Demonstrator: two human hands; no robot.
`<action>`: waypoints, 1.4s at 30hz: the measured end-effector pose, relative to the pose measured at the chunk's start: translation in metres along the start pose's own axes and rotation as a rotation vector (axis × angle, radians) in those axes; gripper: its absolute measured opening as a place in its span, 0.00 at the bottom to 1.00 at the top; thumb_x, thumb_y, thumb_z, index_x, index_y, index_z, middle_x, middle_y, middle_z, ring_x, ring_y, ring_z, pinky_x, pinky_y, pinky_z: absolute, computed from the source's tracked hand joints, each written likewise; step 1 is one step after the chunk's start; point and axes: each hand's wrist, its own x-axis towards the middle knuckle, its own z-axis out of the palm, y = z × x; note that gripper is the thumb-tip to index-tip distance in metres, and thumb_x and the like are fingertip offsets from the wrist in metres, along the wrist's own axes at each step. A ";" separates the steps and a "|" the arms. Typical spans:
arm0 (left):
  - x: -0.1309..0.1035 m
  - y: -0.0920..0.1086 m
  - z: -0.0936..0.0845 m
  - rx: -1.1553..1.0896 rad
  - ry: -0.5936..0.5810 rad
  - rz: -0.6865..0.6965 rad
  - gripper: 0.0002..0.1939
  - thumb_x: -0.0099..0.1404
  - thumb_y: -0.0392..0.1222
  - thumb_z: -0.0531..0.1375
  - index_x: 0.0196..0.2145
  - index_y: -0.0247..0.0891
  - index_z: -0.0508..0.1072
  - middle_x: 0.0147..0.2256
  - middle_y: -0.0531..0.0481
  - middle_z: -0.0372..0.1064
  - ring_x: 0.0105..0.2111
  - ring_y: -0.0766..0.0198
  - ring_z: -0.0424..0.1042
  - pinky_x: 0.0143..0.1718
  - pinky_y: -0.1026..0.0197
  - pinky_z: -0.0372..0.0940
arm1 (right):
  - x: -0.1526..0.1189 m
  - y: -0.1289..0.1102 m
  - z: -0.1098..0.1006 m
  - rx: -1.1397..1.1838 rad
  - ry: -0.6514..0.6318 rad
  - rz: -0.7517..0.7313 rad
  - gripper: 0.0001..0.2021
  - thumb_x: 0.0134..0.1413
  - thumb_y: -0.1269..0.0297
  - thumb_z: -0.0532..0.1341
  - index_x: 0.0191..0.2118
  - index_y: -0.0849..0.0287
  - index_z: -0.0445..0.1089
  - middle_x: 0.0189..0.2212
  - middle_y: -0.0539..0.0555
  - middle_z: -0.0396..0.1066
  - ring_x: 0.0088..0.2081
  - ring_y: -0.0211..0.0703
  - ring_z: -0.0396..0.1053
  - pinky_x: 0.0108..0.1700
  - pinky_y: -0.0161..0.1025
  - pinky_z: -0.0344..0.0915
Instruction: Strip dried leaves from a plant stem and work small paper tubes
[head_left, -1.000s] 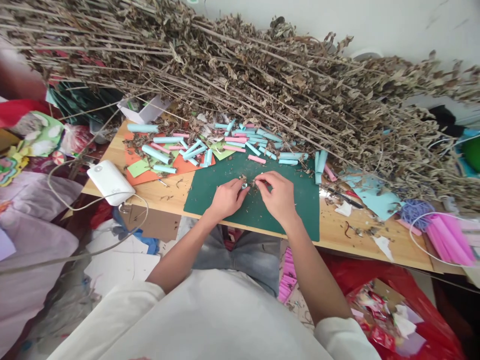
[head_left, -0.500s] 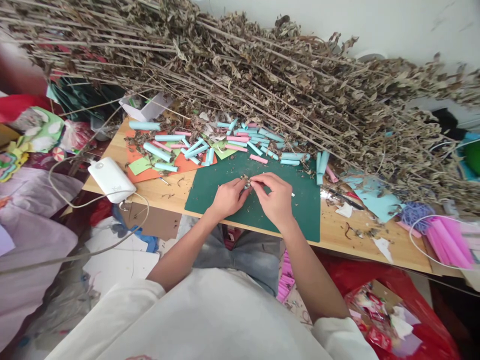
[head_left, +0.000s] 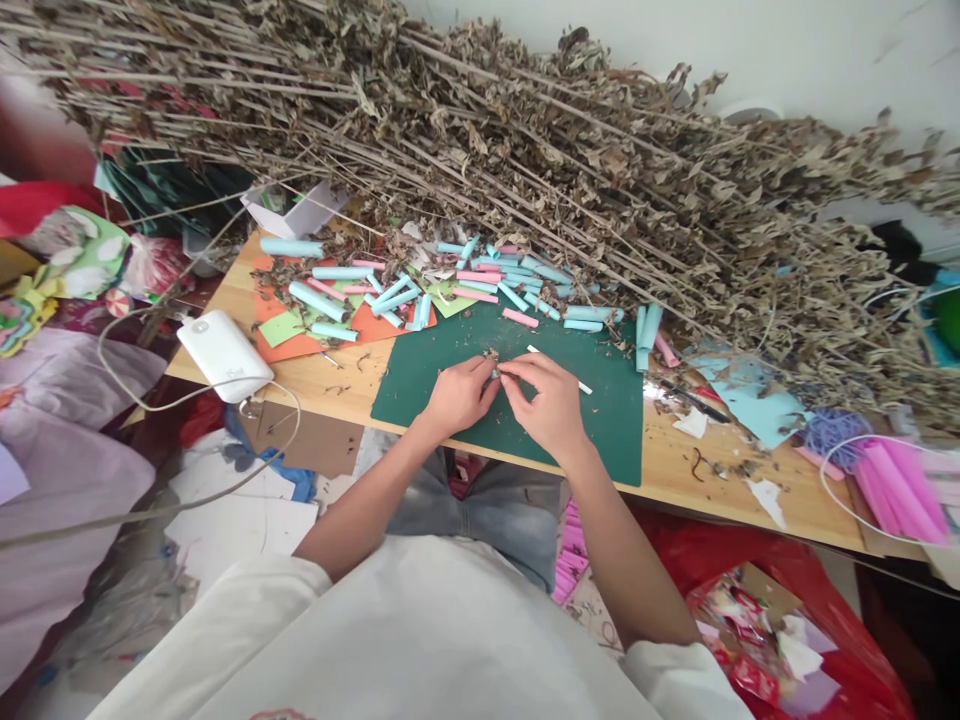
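Note:
My left hand [head_left: 461,395] and my right hand [head_left: 546,402] meet above the green cutting mat [head_left: 420,375], fingertips almost touching. A small clump of dried leaf [head_left: 490,357] pokes out from the closed fingers of my left hand. The thumb and forefinger of my right hand pinch at the same spot, and what lies between them is too small to make out. Behind my right hand lies a thin white stick [head_left: 583,386] on the mat. Beyond both hands are many rolled paper tubes, some light blue [head_left: 592,313], some pink [head_left: 520,318].
Dried leafy stalks [head_left: 480,130] are heaped along the back of the wooden table [head_left: 330,385]. A white power bank [head_left: 225,355] with a cable sits at the left edge. To the right are a black pen [head_left: 703,403], purple yarn [head_left: 834,437] and, below, a red bag [head_left: 825,600] of scraps.
My right hand has shifted slightly down and left, so more of the white stick shows behind it. My left hand keeps its hold, nearly still.

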 end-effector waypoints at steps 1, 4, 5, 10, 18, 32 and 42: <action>0.000 0.000 0.000 -0.002 -0.003 0.002 0.12 0.72 0.43 0.49 0.40 0.36 0.69 0.37 0.45 0.70 0.36 0.60 0.71 0.32 0.62 0.60 | 0.000 -0.001 -0.001 0.009 0.004 0.000 0.09 0.58 0.70 0.59 0.41 0.55 0.75 0.37 0.54 0.74 0.38 0.43 0.72 0.44 0.41 0.70; 0.000 0.000 0.000 -0.001 -0.009 0.004 0.11 0.71 0.41 0.49 0.42 0.36 0.69 0.38 0.45 0.70 0.36 0.60 0.71 0.32 0.62 0.60 | -0.001 -0.001 0.000 0.014 0.024 -0.016 0.11 0.57 0.70 0.60 0.46 0.55 0.72 0.40 0.54 0.73 0.40 0.44 0.72 0.45 0.42 0.70; 0.000 0.000 0.000 0.001 -0.009 0.003 0.11 0.70 0.41 0.50 0.43 0.36 0.69 0.38 0.45 0.70 0.36 0.60 0.71 0.32 0.62 0.60 | -0.002 0.001 0.001 0.004 0.032 -0.028 0.11 0.57 0.70 0.60 0.46 0.55 0.72 0.40 0.55 0.73 0.41 0.44 0.71 0.46 0.43 0.70; 0.000 0.000 0.000 0.019 -0.014 -0.003 0.11 0.70 0.41 0.50 0.41 0.37 0.70 0.37 0.46 0.70 0.35 0.60 0.71 0.30 0.62 0.59 | -0.005 0.006 0.006 -0.051 0.049 -0.090 0.06 0.59 0.68 0.59 0.39 0.55 0.73 0.39 0.55 0.71 0.42 0.45 0.70 0.46 0.43 0.69; 0.000 0.001 -0.001 0.012 0.007 0.002 0.11 0.71 0.42 0.49 0.39 0.37 0.69 0.37 0.46 0.70 0.35 0.60 0.71 0.30 0.62 0.58 | -0.003 0.001 -0.001 -0.037 0.057 -0.051 0.05 0.58 0.67 0.60 0.40 0.56 0.71 0.40 0.56 0.70 0.41 0.45 0.70 0.45 0.43 0.70; 0.000 0.000 0.000 -0.009 -0.013 0.002 0.10 0.68 0.38 0.51 0.41 0.37 0.70 0.39 0.44 0.71 0.37 0.59 0.72 0.33 0.62 0.62 | -0.010 -0.007 0.020 0.059 0.178 0.315 0.09 0.52 0.60 0.65 0.38 0.57 0.73 0.34 0.55 0.74 0.35 0.44 0.71 0.40 0.42 0.70; 0.000 0.000 0.000 -0.013 0.001 0.016 0.09 0.69 0.38 0.50 0.39 0.37 0.70 0.37 0.45 0.70 0.36 0.60 0.71 0.31 0.63 0.60 | -0.013 -0.007 0.026 0.087 0.265 0.174 0.05 0.58 0.63 0.62 0.35 0.55 0.76 0.35 0.54 0.74 0.38 0.44 0.72 0.44 0.43 0.71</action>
